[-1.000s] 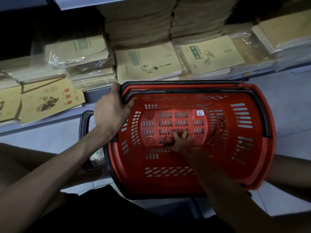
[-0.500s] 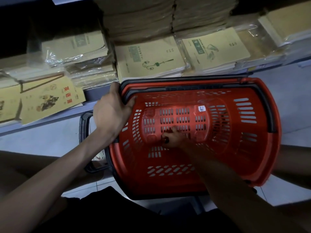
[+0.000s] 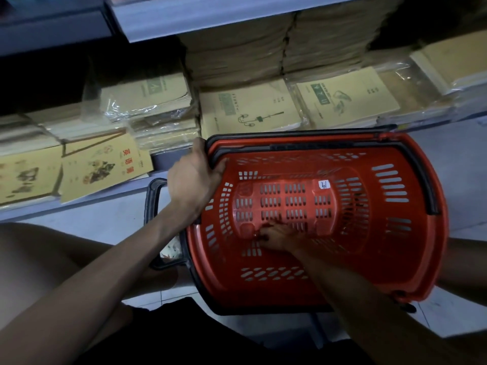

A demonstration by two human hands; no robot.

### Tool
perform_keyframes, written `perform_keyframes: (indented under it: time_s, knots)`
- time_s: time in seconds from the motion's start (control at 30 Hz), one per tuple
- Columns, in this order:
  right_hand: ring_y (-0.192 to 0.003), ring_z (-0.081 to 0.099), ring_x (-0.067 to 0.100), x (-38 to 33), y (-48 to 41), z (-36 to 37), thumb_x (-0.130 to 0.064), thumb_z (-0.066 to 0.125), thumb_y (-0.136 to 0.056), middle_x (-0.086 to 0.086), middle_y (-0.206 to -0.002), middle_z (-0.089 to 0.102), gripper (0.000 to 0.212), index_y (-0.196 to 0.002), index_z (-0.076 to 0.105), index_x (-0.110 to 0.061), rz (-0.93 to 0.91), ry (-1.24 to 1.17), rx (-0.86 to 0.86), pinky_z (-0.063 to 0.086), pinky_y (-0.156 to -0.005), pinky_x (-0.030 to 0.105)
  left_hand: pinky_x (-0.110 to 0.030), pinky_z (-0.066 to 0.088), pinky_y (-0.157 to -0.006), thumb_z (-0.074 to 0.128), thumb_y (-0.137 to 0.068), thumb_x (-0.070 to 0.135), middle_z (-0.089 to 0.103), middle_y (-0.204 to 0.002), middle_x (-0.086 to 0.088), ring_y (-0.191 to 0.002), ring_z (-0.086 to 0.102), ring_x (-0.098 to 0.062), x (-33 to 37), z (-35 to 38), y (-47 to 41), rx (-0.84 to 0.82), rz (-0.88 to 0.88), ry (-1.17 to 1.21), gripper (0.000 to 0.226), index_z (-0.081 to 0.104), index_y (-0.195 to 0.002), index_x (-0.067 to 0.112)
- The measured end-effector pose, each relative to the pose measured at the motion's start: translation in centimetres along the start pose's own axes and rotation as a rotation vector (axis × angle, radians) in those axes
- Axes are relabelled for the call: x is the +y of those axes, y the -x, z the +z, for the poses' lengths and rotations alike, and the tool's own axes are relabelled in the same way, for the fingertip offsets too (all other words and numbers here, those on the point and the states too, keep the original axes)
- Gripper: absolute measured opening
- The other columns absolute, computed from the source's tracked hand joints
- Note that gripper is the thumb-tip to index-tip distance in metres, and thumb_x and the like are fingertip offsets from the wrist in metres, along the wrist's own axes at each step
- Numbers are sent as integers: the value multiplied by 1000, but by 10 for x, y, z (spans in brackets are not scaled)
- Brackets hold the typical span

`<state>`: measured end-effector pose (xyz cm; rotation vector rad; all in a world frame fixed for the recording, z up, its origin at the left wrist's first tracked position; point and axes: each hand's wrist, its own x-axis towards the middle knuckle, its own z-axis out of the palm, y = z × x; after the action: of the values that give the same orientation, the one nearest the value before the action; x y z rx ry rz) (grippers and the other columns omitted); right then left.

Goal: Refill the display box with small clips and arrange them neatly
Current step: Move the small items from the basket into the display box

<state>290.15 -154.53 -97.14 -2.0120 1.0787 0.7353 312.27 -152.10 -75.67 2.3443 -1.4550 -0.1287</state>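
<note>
A red plastic shopping basket with black handles is tilted toward me in front of the shelf. My left hand grips its rim at the upper left corner. Deep inside, my right hand lies on the slotted floor with its fingers curled, pinching small dark clips that are barely visible at the fingertips. A white sticker is stuck on the basket floor. No display box is in view.
Stacks of tan exercise books in plastic wrap fill the shelf just behind the basket. A black handle frame sticks out at the basket's left. My knees and the pale tiled floor lie around it.
My right hand has slid a little left across the basket floor and its fingers have curled in. My left hand keeps its grip on the rim. The view has shifted slightly.
</note>
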Motion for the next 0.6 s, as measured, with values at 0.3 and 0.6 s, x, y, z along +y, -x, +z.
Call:
perform_keyframes:
  time_s: [0.3,0.6]
  knots:
    - [-100,70,26,3,18,-17,-64,59,-83,6,-107,75,45,-100,75,-26,-12,-12,95,46,-79,26,-48,59,-67,63,-92,56,74,-98,-13,-83,71,-40,-7,9,-15,-2,14,0,49,48,-118,17]
    - [-116,65,20,28,21,-30,-17,71,-92,-1,-126,70,37,-129,70,-22,1,-186,-50,49,-106,34,-48,58,-72,65,-93,53,73,-106,-17,-90,70,-41,-6,14,-44,-57,25,-23,54,47,-125,13]
